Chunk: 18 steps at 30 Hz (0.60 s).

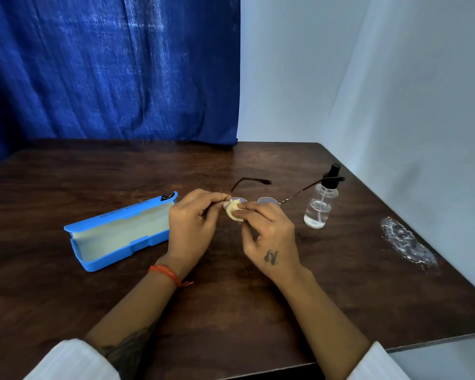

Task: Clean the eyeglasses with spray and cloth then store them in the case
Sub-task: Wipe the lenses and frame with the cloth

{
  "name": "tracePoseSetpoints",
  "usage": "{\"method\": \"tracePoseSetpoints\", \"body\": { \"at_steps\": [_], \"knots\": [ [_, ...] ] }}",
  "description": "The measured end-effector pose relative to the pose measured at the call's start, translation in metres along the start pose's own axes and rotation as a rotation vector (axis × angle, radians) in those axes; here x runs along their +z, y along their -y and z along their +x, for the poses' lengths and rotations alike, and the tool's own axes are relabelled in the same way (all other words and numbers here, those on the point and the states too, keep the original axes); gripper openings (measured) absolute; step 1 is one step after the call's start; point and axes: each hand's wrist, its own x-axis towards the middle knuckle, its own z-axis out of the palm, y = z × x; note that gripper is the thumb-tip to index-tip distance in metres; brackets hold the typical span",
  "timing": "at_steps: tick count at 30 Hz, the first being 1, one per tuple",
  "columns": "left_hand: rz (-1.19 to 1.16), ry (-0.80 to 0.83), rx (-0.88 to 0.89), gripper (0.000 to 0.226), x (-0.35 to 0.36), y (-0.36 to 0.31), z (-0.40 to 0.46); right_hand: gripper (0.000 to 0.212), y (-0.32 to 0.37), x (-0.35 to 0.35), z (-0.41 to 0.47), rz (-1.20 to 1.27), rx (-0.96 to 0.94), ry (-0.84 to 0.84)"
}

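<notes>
The eyeglasses [268, 200] are held above the middle of the dark wooden table [231, 303], their thin brown temples spread open and pointing away from me. My left hand [194, 224] pinches the frame at its left hinge. A small pale yellow cloth [233, 209] is pressed against the left lens by my right hand [269, 235]. The right lens is uncovered. An open blue case [121, 231] with a pale lining lies on the table to the left of my hands. To the right stands a clear spray bottle [320, 202] with a black pump top.
A whitish smear [407, 244] marks the table near its right edge. A blue curtain [110, 67] hangs behind the table and a pale wall [395, 91] runs along the right side. The table's front right corner is close to my right sleeve.
</notes>
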Motion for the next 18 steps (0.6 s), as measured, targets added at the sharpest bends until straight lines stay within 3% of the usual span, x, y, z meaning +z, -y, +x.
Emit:
{"method": "tracePoseSetpoints", "body": {
  "at_steps": [11, 18],
  "knots": [
    [-0.010, 0.044, 0.022, 0.013, 0.0013, -0.0051, -0.0013, 0.035, 0.0012, 0.0017, 0.0085, -0.153, 0.025, 0.049],
    [0.036, 0.058, 0.015, 0.012, 0.0007, -0.0029, -0.0016, 0.021, 0.0075, 0.0025, 0.0017, -0.130, 0.036, -0.033]
  ]
}}
